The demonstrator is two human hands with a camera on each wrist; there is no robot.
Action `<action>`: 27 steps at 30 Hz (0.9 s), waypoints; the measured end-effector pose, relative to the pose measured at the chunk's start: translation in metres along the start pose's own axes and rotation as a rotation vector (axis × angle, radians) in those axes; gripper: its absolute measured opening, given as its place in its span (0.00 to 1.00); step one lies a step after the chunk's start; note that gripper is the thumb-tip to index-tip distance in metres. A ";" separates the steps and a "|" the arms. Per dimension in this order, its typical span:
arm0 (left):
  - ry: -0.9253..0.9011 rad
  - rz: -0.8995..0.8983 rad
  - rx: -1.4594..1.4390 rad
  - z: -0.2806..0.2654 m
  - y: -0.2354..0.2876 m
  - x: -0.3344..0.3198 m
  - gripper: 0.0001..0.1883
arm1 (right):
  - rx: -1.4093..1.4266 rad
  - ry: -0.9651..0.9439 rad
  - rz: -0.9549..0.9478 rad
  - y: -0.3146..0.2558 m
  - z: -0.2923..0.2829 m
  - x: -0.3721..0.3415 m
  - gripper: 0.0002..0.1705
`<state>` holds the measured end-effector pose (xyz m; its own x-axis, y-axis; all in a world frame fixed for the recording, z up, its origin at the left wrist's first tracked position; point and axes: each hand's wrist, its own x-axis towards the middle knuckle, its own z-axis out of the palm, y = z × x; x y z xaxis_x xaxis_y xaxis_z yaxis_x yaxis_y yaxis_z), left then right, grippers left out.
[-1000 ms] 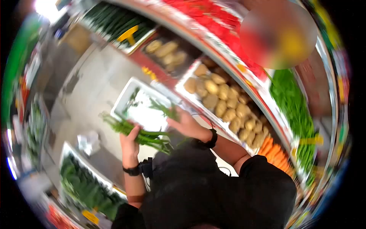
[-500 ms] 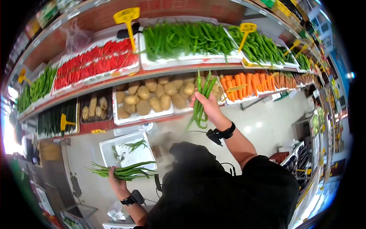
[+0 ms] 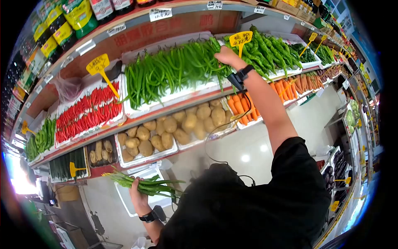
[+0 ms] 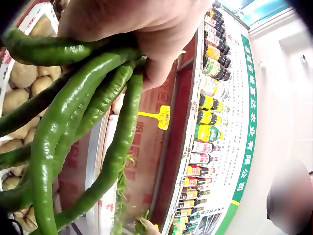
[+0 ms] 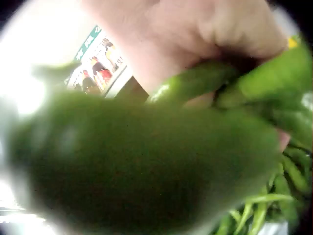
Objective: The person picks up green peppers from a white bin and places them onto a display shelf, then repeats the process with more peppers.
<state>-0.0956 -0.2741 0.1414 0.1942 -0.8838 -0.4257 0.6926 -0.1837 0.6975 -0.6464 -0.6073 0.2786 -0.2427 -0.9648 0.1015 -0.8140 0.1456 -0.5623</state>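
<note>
My left hand (image 3: 139, 199) grips a bundle of long green chili peppers (image 3: 153, 186) low in front of the shelves, over the white foam box (image 3: 124, 198). Close up in the left wrist view, the glossy peppers (image 4: 73, 112) hang from under the curled fingers. With the arm stretched out, my right hand (image 3: 228, 56) is at the right end of the upper-shelf tray of green chili peppers (image 3: 166, 72). Its fingers curl round green peppers (image 5: 195, 81) in the right wrist view, where a blurred pepper fills the foreground.
A yellow price sign (image 3: 241, 39) stands right beside the right hand. Left of the pepper tray lie red chilies (image 3: 85, 114); below are potatoes (image 3: 170, 124) and carrots (image 3: 240, 108). A black cable (image 3: 211, 143) hangs from the right wrist. Bottles (image 3: 81, 18) line the top shelf.
My right hand, with peppers in it, has gone from over the foam box, past the potatoes, up to the upper-shelf pepper tray. My left hand keeps its bundle. The head view has turned.
</note>
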 end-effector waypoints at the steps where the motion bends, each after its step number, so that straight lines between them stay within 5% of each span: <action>1: 0.031 -0.001 0.001 0.013 -0.007 0.008 0.14 | -0.033 0.089 0.013 0.003 0.005 0.018 0.22; 3: 0.098 0.012 0.026 0.043 -0.019 0.021 0.14 | -0.183 0.131 0.062 0.010 0.014 0.040 0.26; 7: -0.087 0.038 0.003 0.101 -0.020 0.036 0.14 | -0.262 0.004 0.232 0.006 0.020 0.069 0.33; 11: -0.100 0.053 0.047 0.146 -0.017 0.044 0.14 | -0.146 0.084 0.190 0.037 0.049 0.112 0.42; 15: -0.184 0.083 0.102 0.178 -0.018 0.053 0.15 | -0.033 0.176 0.054 0.019 0.024 0.080 0.50; 20: -0.129 0.092 0.116 0.195 -0.031 0.070 0.15 | -0.140 -0.151 -0.081 0.013 0.016 0.023 0.43; 24: -0.231 0.052 0.110 0.227 -0.034 0.077 0.16 | -0.254 0.176 -0.236 0.044 0.057 0.026 0.36; 27: -0.297 0.043 0.103 0.254 -0.021 0.081 0.17 | -0.003 0.023 -0.201 0.048 0.038 0.031 0.36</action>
<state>-0.2712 -0.4513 0.2391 -0.0001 -0.9759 -0.2184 0.6112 -0.1729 0.7723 -0.6725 -0.6383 0.2237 -0.0871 -0.9693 0.2298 -0.8490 -0.0485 -0.5262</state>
